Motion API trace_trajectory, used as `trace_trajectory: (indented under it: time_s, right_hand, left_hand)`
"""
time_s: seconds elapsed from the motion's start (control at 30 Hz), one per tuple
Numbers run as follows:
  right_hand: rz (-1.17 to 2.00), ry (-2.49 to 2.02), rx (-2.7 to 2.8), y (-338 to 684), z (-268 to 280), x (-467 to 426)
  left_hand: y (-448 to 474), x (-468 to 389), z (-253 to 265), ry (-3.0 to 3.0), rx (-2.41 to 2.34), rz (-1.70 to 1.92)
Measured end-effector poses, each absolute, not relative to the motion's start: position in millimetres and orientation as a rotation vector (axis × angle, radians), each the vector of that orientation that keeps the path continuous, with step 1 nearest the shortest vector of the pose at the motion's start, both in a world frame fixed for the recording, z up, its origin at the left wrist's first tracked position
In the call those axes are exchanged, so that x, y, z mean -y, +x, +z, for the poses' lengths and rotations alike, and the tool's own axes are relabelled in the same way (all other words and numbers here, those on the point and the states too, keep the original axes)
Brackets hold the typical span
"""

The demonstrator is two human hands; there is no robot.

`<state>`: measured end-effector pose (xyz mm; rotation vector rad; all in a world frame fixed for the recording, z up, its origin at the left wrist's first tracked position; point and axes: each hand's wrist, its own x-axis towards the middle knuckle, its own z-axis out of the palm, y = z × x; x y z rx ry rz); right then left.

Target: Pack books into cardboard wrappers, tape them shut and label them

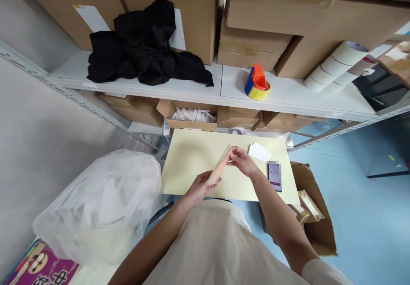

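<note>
Both my hands hold a slim, flat, pale peach-and-cream packet (220, 165) above the table; its exact kind I cannot make out. My left hand (201, 186) grips its lower end, fingers beneath and thumb along the side. At the upper end, the fingers of my right hand (240, 160) pinch the edge. The packet is tilted, its far end pointing up and to the right. Beyond my right hand, some white cards or papers (259, 151) lie on the pale yellow table (188, 148). A phone (274, 176) with a lit screen rests near the table's right side.
A shelf (288, 93) behind the table bears black cloth (144, 46), a tape dispenser (258, 84), label rolls (333, 69) and cardboard boxes (256, 16). An open box (192, 125) holds white items. A large plastic bag (102, 204) stands left, a carton (323, 234) right.
</note>
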<state>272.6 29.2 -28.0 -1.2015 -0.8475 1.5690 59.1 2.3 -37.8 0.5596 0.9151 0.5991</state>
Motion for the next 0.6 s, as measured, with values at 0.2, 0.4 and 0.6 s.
trace_trajectory:
  time_s: [0.2,0.4,0.6]
  right_hand:
    - [1.577,-1.289,0.961,296.4,-24.6,-43.7]
    - [1.44,-1.382,0.894,298.6,-27.1,-50.8]
    - [1.418,-1.35,0.776,297.6,-35.2,-43.1]
  left_hand:
    - [58.4,-0.3,-37.1,0.505,-1.03,0.924]
    - [64.2,9.5,-43.0,0.779,-1.208,0.889]
    - [64.7,11.8,-46.6,0.794,-1.167,0.828]
